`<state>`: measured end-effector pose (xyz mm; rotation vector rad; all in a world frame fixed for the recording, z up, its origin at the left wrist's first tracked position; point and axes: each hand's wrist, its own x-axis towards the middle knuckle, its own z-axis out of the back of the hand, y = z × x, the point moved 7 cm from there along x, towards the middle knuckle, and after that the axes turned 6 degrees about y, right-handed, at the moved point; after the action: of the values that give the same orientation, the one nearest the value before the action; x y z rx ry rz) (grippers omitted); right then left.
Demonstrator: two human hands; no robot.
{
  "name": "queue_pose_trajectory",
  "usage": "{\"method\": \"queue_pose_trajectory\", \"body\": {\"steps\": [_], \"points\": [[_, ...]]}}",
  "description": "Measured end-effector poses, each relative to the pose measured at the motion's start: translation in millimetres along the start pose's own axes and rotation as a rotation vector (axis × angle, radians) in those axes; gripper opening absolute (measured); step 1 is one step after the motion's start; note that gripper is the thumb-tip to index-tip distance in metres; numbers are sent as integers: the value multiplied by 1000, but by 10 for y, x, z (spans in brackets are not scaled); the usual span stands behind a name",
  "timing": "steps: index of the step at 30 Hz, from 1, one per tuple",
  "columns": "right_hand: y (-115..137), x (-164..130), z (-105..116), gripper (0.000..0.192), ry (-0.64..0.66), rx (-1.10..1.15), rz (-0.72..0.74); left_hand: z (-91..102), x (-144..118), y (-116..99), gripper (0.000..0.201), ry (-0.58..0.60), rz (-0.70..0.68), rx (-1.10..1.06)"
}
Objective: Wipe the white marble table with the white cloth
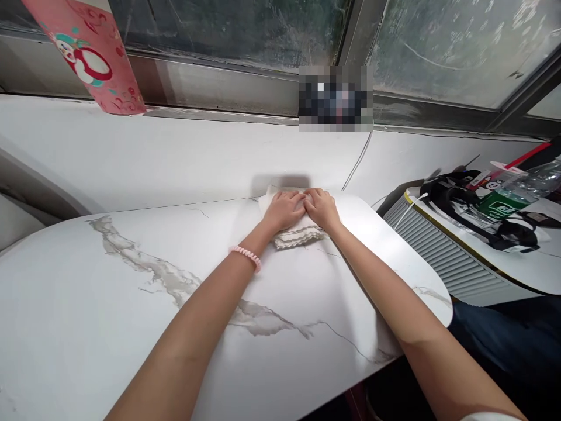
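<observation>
A folded cream-white cloth (293, 236) with a scalloped edge lies at the far side of a white marble-patterned table (131, 304), close to the wall. Both my hands rest flat on top of it, side by side. My left hand (284, 210) covers the left part, and a pink coiled band sits on that wrist. My right hand (322, 207) presses the right part, its fingers touching my left hand. Most of the cloth is hidden under my hands.
A white wall and a dirty window run along the back. A pink printed hanging (94, 58) is at the top left. At the right stand a second table (534, 263) with a black strap, cables, bottles and a cup, and a white ribbed appliance (433, 251).
</observation>
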<state>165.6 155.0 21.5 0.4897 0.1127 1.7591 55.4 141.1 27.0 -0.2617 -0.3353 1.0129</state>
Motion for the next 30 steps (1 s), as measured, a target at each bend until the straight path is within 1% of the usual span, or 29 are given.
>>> {"method": "queue_pose_trajectory", "body": {"steps": [4, 7, 11, 14, 19, 23, 26, 30], "points": [[108, 150, -85, 34, 14, 9, -20, 59, 45, 214, 45, -24, 11, -7], [146, 253, -123, 33, 23, 29, -32, 84, 65, 310, 44, -47, 31, 3], [143, 326, -135, 33, 33, 41, -40, 101, 44, 305, 42, -84, 42, 26], [155, 291, -134, 34, 48, 36, -35, 118, -24, 278, 40, -107, 62, 31], [275, 99, -131, 37, 72, 54, 13, 145, -217, 232, 37, -130, 78, 61], [395, -90, -116, 36, 70, 41, 37, 138, -425, 129, 37, -130, 90, 116], [492, -296, -89, 34, 60, 36, 71, 123, -657, 5, 38, -120, 116, 152], [650, -703, -19, 35, 74, 8, 143, 101, -1076, -195, 41, -119, 134, 195]]}}
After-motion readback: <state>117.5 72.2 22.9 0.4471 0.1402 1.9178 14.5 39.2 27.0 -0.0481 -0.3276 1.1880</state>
